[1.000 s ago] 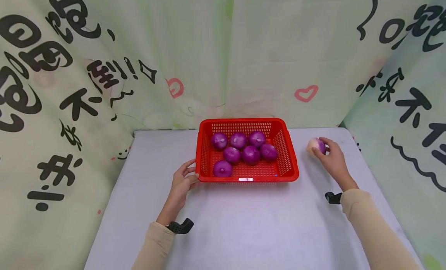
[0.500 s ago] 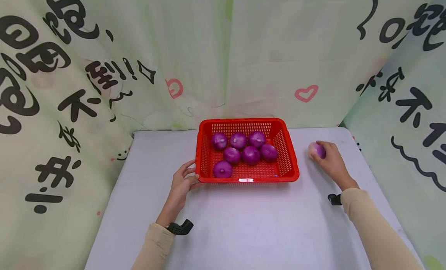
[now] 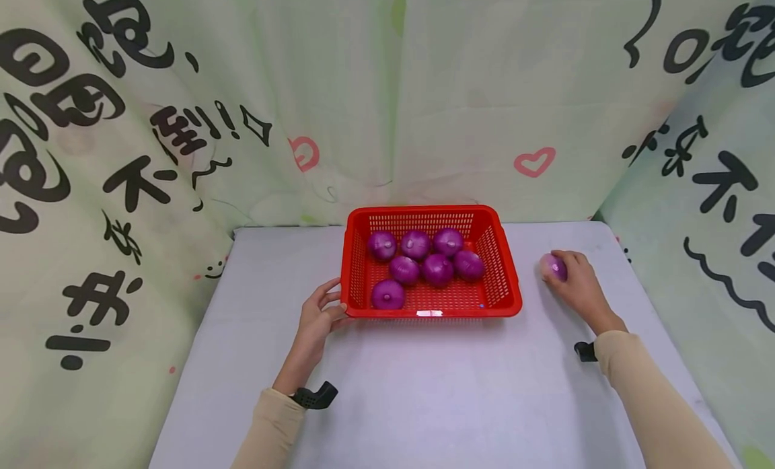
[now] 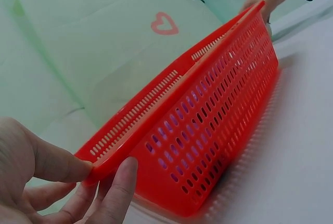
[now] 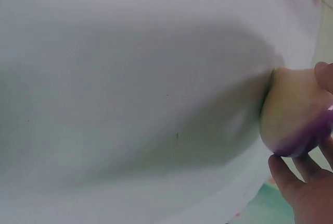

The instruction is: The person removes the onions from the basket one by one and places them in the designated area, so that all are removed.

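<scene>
At the right of the head view, my right hand (image 3: 575, 280) holds a round purple-and-cream turnip (image 3: 556, 267) just over or on the table. In the right wrist view the turnip (image 5: 294, 112) shows a cream side and a purple band, with fingertips beneath it and the thumb on top. My left hand (image 3: 317, 314) pinches the near left corner of a red slotted plastic basket (image 3: 449, 309). The left wrist view shows thumb and fingers on either side of the basket's rim (image 4: 112, 164). Inside the basket lie several purple onions (image 3: 437, 270), mostly in its left and middle.
A white-covered table (image 3: 436, 395) carries the basket near its far edge. Behind and at both sides hangs a pale green curtain (image 3: 460, 99) with black characters and pink hearts. Each wrist wears a black camera mount (image 3: 316, 395).
My right hand has turned the turnip, so less of its pale side faces the head camera, and shifted slightly right and nearer. My left hand keeps its grip on the basket, which stays put.
</scene>
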Tool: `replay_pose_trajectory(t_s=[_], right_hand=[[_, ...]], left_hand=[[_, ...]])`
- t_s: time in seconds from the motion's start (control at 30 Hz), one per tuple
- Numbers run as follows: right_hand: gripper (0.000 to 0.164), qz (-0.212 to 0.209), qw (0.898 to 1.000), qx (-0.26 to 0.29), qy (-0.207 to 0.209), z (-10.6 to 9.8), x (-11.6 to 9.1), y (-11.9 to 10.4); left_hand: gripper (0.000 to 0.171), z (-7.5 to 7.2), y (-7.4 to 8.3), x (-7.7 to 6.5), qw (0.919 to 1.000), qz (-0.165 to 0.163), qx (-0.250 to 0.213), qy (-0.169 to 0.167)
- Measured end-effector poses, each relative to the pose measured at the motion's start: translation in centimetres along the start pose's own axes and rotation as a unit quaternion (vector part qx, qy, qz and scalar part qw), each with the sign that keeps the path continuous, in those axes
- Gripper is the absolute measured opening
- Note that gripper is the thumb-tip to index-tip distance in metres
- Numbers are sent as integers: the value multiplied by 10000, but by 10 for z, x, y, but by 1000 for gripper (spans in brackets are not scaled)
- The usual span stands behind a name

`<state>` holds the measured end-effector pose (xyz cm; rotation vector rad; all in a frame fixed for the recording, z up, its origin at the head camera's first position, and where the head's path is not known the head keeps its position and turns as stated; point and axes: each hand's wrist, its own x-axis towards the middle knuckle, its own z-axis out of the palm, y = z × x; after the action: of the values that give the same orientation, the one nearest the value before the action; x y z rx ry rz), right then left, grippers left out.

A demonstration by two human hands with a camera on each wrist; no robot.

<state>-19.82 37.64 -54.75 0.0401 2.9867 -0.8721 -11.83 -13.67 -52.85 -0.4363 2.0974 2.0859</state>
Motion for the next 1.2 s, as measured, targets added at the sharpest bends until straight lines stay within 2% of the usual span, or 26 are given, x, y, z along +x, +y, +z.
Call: replay_pose_trajectory(t_s=[0.4, 0.77, 1.2], right_hand=[[64, -57, 9996, -272, -10, 1, 0, -4], [70, 31, 10000, -33, 79, -3, 1, -10], [67, -790, 9956, 185, 471, -7, 7, -53]], left_hand=[[59, 1, 0, -1, 10000, -9, -44, 25], [59, 0, -1, 0, 9999, 33, -107, -31], [58, 0, -2, 0, 9999, 48, -104, -64]])
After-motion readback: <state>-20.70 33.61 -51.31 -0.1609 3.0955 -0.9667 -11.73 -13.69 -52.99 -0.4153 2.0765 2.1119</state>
